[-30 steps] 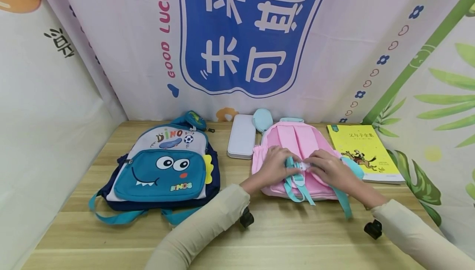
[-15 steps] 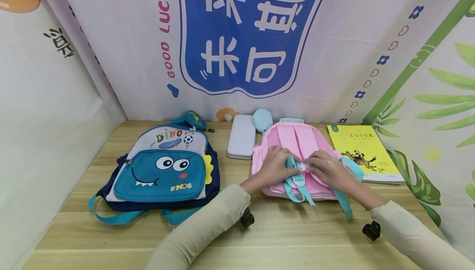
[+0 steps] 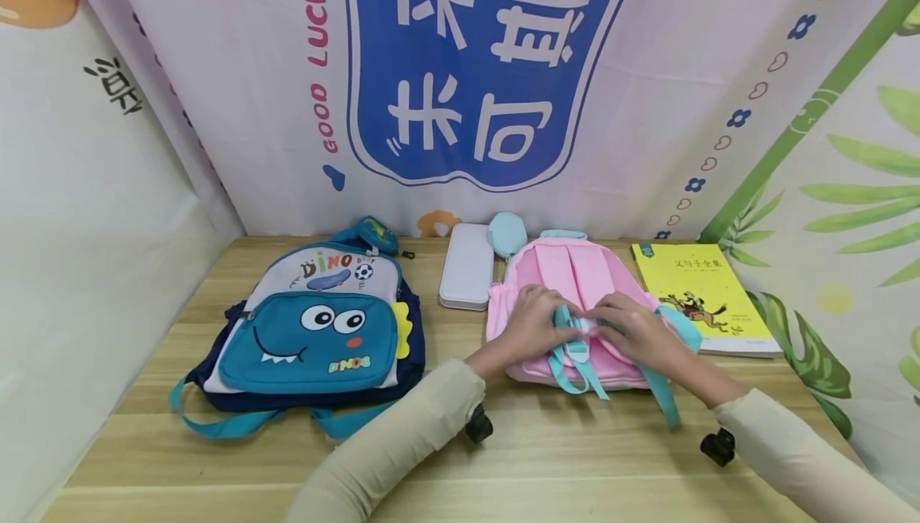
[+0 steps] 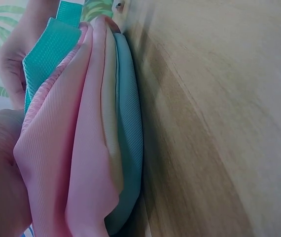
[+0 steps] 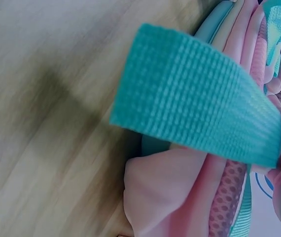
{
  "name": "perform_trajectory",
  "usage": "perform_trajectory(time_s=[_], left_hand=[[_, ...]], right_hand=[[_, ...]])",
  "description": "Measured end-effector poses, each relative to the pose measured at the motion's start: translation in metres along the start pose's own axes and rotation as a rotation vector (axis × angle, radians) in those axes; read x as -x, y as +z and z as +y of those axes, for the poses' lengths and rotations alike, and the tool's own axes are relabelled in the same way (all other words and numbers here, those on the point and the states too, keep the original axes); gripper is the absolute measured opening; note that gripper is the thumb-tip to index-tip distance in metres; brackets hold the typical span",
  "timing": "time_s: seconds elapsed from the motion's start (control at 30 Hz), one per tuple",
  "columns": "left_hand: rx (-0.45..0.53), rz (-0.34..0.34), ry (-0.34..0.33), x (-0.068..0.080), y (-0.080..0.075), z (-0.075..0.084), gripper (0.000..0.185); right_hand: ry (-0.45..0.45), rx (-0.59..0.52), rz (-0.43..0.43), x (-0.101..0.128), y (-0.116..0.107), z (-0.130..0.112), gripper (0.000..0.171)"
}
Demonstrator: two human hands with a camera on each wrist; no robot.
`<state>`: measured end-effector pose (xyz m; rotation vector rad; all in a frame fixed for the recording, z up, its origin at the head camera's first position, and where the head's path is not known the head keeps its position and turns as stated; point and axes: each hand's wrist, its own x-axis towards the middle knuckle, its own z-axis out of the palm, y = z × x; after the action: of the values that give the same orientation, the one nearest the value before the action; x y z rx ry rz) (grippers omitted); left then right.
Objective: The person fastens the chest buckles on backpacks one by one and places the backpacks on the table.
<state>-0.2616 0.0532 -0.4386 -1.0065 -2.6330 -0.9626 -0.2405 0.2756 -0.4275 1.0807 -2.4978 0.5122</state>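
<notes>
Pink bag: is being kept face down on the table, right of centre, its padded back panel turned up; no shift from the frames before is being shown.
Left hand: is being held on the bag's lower middle, fingers curled round the teal strap where it is meeting the white buckle. The spot is the same as half a second ago.
Right hand: is being pressed in from the other side, fingertips pinched on the buckle so that both hands are being brought together on it. Compared with the earlier frames, it is being seen very slightly further left; the change is tiny.
Strap ends: two teal tails are being left trailing off the bag's near edge onto the wood, one under each hand, as before.
Left wrist view: the bag's pink and teal layers are being seen edge-on against the table; the grip itself is being hidden there.
Right wrist view: a loop of teal webbing is being seen close up over the pink fabric, blurred.
Blue bag: is being left lying flat, front up, well apart to the left, unmoved.
White case: is being left just beside the pink bag's left top corner, with a pale blue pouch behind it.
Yellow book: is being left flat just right of the pink bag.
Camera: is being tipped slightly, so everything is being seen a touch lower and to the left.
</notes>
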Motion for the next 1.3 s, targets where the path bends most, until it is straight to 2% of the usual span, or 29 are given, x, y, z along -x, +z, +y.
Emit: perform_trajectory(time_s=[0.27, 0.47, 0.73, 0.93, 1.13, 1.3], left_hand=[[0.037, 0.003, -0.004, 0.002, -0.002, 0.0, 0.03], [0.029, 0.007, -0.02, 0.003, -0.001, 0.001, 0.031], [0.03, -0.012, -0.035, 0.004, -0.001, 0.001, 0.031], [0.041, -0.018, -0.009, 0.007, -0.002, 0.001, 0.03], [0.102, -0.005, 0.028, 0.01, -0.005, -0.001, 0.028], [0.14, -0.019, 0.025, 0.012, -0.007, -0.002, 0.028]], right_hand=[[-0.02, 0.004, -0.015, -0.002, -0.002, 0.0, 0.025], [-0.012, 0.013, -0.036, -0.002, -0.005, -0.001, 0.024], [0.072, 0.011, -0.128, -0.003, -0.008, -0.005, 0.024], [0.135, 0.012, -0.2, -0.002, -0.01, -0.005, 0.026], [0.158, 0.012, -0.227, -0.001, -0.009, -0.002, 0.03], [0.172, 0.004, -0.226, 0.0, -0.011, -0.001, 0.032]])
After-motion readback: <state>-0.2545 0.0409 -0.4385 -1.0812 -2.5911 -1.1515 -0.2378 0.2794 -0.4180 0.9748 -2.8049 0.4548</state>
